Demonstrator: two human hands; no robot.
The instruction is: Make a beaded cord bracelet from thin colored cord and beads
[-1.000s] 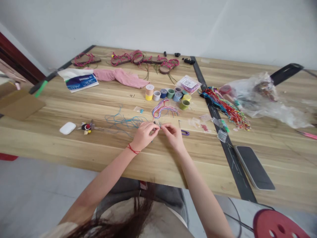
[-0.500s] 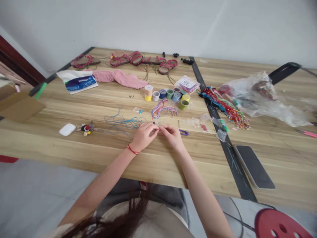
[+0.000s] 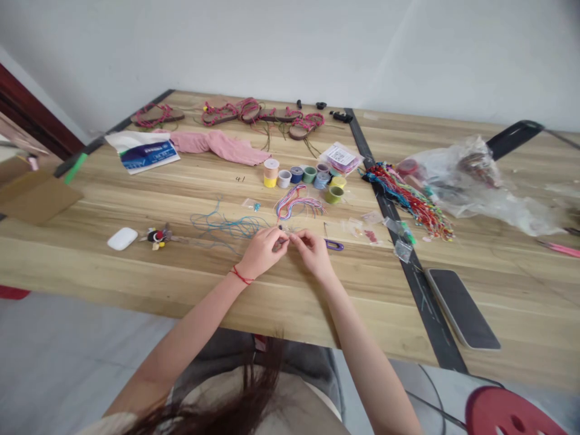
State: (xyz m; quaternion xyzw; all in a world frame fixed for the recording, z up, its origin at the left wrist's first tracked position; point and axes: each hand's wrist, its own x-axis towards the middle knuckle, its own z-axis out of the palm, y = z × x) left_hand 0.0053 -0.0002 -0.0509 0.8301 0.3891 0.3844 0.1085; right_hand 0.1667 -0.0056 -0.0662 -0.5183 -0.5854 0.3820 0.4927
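Note:
My left hand (image 3: 264, 249) and my right hand (image 3: 312, 251) meet fingertip to fingertip over the table, both pinched closed. What lies between the fingertips is too small to make out. A small dark bead-like piece (image 3: 281, 228) shows just beyond them. Blue cords (image 3: 231, 225) lie loose beside my left hand. Behind the hands rests a bundle of pink, white and blue threads (image 3: 290, 204). To the right of my right hand is a purple needle-threader-like tool (image 3: 334, 244).
Several thread spools (image 3: 309, 175) stand mid-table. Small bags (image 3: 357, 228) and a phone (image 3: 463, 309) lie to the right, past them colourful cords (image 3: 412, 196) and a plastic bag (image 3: 471, 175). A white case (image 3: 122, 238) and small doll (image 3: 157, 237) are left. Strappy sandals (image 3: 254, 112) line the back.
The whole view has shifted slightly. Both hands stay pinched together in nearly the same place, with the fingers hardly changed.

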